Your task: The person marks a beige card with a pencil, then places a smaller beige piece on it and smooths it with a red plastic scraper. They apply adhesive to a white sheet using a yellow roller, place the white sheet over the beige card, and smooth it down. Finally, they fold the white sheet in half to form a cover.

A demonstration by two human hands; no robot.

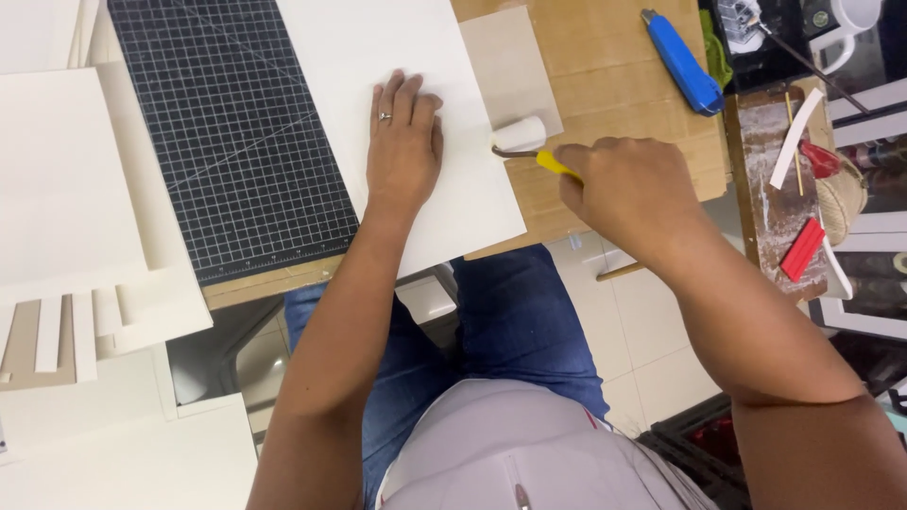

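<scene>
On the tabletop [614, 57] my left hand [403, 142] lies flat, fingers spread and open, pressing a large white sheet [416, 57] that half covers the black gridded cutting mat [227, 132]. My right hand [628, 189] has its grip closed around the yellow handle of a small roller [521, 135], whose white drum sits at the sheet's right edge, touching a pale tan card [510, 66] beside it. A blue utility knife [682, 61] lies well apart, toward the far right. At the right edge a white mug [855, 19] stands; I cannot tell what it holds. White boards [66, 170] are stacked to my left.
</scene>
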